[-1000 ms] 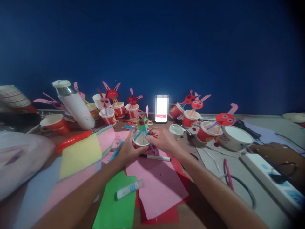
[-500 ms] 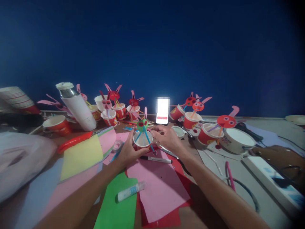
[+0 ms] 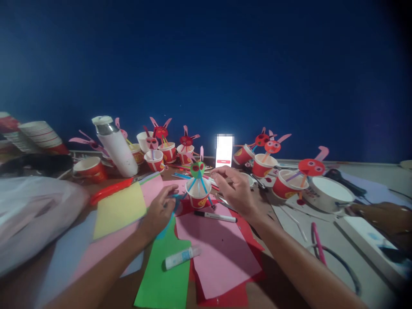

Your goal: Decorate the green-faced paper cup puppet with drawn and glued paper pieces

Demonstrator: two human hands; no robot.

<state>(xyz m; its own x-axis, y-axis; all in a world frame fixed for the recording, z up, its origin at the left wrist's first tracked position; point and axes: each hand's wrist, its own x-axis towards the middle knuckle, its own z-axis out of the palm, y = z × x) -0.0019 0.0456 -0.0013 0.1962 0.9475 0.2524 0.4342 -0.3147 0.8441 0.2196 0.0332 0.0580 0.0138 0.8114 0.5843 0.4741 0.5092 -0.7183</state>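
A red-and-white paper cup (image 3: pixel 197 200) stands upright in front of me. Blue straws fan out from it, topped by a green paper face (image 3: pixel 197 170) with red eyes and pink ears. To its left, my left hand (image 3: pixel 161 210) is open, fingers loosely bent and apart from the cup. My right hand (image 3: pixel 237 191) hovers on the other side, fingers half curled, with nothing visible in them. Below the cup, a black-and-white marker (image 3: pixel 216 216) lies on a pink paper sheet (image 3: pixel 222 257). A glue stick (image 3: pixel 182 257) rests across the green paper (image 3: pixel 164 277) and the pink sheet.
Several red cups with paper faces, such as one at right (image 3: pixel 288 184), line the back. A lit phone (image 3: pixel 224 150) stands among them. At left are a white flask (image 3: pixel 117 150), red-handled scissors (image 3: pixel 112 192) and a plastic bag (image 3: pixel 41 219). A power strip (image 3: pixel 370 244) lies right.
Both hands have let go of the cup with the green face: the left drew back leftward, the right moved off to the right. The view shifted slightly left.
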